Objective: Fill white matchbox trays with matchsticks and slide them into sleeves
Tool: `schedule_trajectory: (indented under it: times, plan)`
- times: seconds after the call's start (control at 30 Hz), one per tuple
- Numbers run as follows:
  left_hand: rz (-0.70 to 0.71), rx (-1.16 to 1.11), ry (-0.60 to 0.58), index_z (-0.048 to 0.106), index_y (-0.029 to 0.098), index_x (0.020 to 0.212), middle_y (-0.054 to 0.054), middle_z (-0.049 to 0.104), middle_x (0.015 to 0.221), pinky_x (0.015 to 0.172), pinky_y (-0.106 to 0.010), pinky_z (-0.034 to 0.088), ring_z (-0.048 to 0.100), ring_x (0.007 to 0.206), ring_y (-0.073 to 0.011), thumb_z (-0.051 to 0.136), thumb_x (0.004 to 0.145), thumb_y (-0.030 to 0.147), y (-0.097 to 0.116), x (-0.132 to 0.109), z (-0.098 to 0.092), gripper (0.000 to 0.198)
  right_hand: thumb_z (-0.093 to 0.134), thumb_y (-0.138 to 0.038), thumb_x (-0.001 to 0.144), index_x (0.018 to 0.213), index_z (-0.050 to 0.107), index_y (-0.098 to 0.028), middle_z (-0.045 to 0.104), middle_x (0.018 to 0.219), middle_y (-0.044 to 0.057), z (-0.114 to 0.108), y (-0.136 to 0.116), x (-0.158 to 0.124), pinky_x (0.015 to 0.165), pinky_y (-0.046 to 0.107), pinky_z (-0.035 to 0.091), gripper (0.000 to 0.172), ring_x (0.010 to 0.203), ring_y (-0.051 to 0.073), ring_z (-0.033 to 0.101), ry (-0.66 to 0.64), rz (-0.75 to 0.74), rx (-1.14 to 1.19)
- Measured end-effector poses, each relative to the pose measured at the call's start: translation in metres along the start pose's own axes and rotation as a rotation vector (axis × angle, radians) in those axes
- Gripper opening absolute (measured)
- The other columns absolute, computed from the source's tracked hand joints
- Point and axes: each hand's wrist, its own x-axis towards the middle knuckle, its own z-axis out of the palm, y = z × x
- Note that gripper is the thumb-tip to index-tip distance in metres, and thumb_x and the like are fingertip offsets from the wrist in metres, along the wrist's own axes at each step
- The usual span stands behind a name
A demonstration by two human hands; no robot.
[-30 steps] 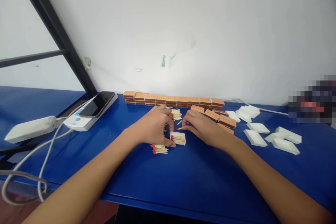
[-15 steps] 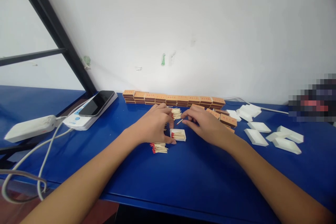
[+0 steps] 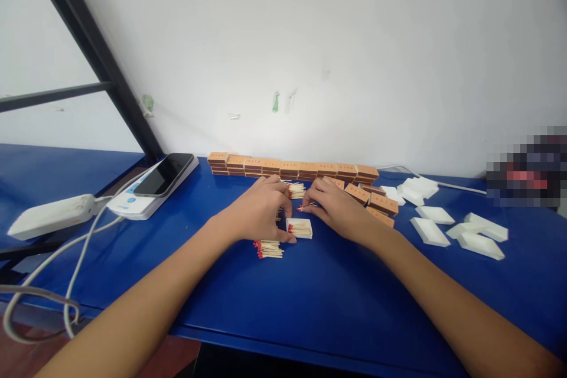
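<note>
A small white matchbox tray lies on the blue table, partly filled with red-tipped matches. My left hand grips the tray's left end between thumb and fingers. Just beyond the tray, my right hand pinches a match, its red head pointing left and the rest mostly covered by the fingers. One pile of loose matches lies in front of my left hand. Another match pile sits behind, between the two hands, and my left hand partly hides more matches.
Orange matchboxes stand stacked in a row along the wall. More matchboxes lie right of my right hand, and several white trays are scattered farther right. At left are a phone, a white power strip and cables.
My right hand has shifted slightly left with the match, which now lies flatter, its red head pointing left. My left hand stays on the tray.
</note>
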Motion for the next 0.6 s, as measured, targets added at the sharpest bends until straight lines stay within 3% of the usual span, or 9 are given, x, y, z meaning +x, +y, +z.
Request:
schedule_trajectory:
  times: [0.37, 0.6]
  plan:
    - [-0.016, 0.026, -0.016, 0.078, 0.022, 0.086, -0.006, 0.065, 0.1, 0.095, -0.041, 0.04, 0.054, 0.104, -0.0267, 0.092, 0.069, 0.053, 0.001, -0.001, -0.003, 0.038, 0.05, -0.026, 0.106, 0.09, 0.059, -0.022, 0.06, 0.102, 0.01, -0.012, -0.005, -0.005, 0.086, 0.04, 0.045, 0.019, 0.1, 0.026, 0.054, -0.111, 0.058, 0.072]
    - [-0.012, 0.03, -0.012, 0.078, 0.021, 0.092, -0.006, 0.067, 0.102, 0.096, -0.042, 0.041, 0.055, 0.105, -0.027, 0.092, 0.069, 0.054, -0.001, -0.001, -0.001, 0.043, 0.056, -0.028, 0.104, 0.097, 0.065, -0.022, 0.06, 0.102, 0.008, -0.012, 0.0, -0.006, 0.089, 0.041, 0.045, 0.013, 0.101, 0.026, 0.053, -0.097, 0.052, 0.099]
